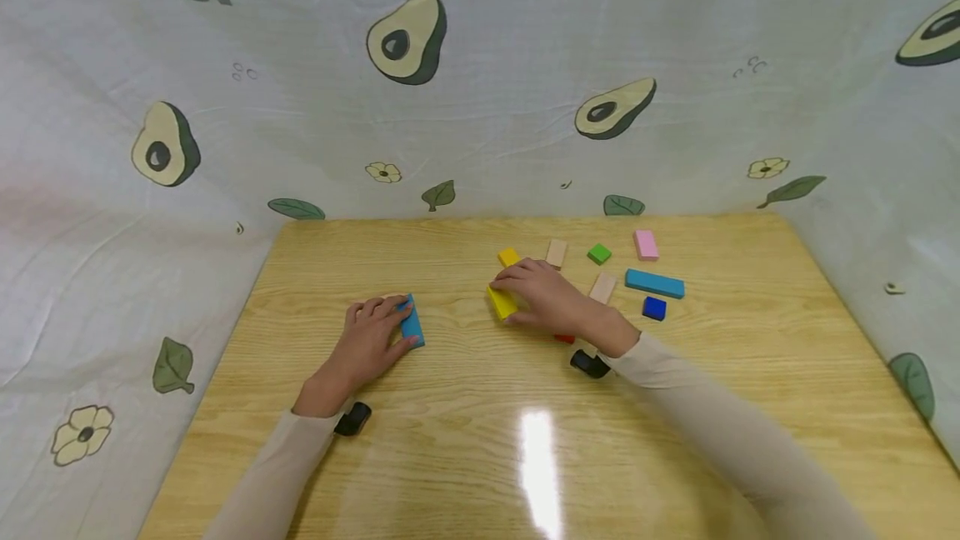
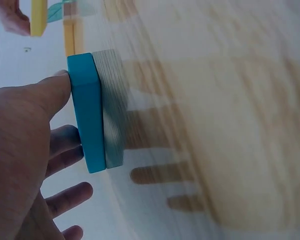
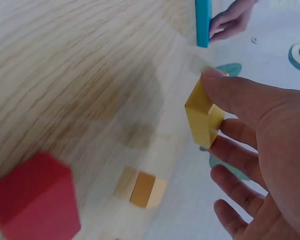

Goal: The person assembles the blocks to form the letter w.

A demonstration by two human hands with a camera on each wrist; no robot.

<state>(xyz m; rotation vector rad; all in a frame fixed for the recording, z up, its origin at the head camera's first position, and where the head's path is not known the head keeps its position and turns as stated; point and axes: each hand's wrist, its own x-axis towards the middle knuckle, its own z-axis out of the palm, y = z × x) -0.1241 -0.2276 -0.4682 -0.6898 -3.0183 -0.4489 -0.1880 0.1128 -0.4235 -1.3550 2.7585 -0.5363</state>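
Observation:
On the left of the table, my left hand holds a light-blue rectangular block between thumb and fingers. In the left wrist view that blue block meets the wood surface, with its reflection beside it. A yellow block is pinched by my right hand near the middle. The right wrist view has this yellow block raised off the table between thumb and fingertips. Close to the right hand are an orange-yellow block and a red block, mostly hidden under the hand in the head view.
Farther right lie two plain wooden blocks, a green block, a pink block, a long blue block and a dark-blue block. A printed cloth stands behind the table and along its sides.

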